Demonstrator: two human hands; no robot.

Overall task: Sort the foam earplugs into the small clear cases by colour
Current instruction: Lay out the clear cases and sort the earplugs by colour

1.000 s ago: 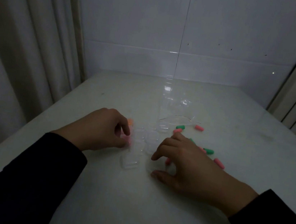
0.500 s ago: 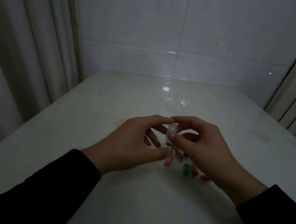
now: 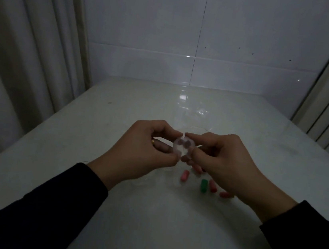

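- I see a small clear case [image 3: 183, 146] held up above the table [image 3: 147, 216], between my two hands.
- Its flat round side faces me. I cannot tell if it has a long way.
- Dark blobs show through it. They may be earplugs, but it is too dim to be sure.
- My left hand [image 3: 145, 153] is at 9 o'clock from the case. Its thumb and fingers are curled and pinch the case's left edge.
- My right hand [image 3: 223, 163] is at 3 o'clock from the case. Its thumb and fingers pinch the right edge.
- A pink plug [image 3: 184, 175] lies on the table at 6 o'clock from the case. Its long way runs from 12 to 6.
- A green plug [image 3: 203, 185] lies just at its right, also running 12 to 6, near the right hand's wrist.
- Another pink plug [image 3: 212, 186] lies just beside the green one, leaning toward 11 o'clock.
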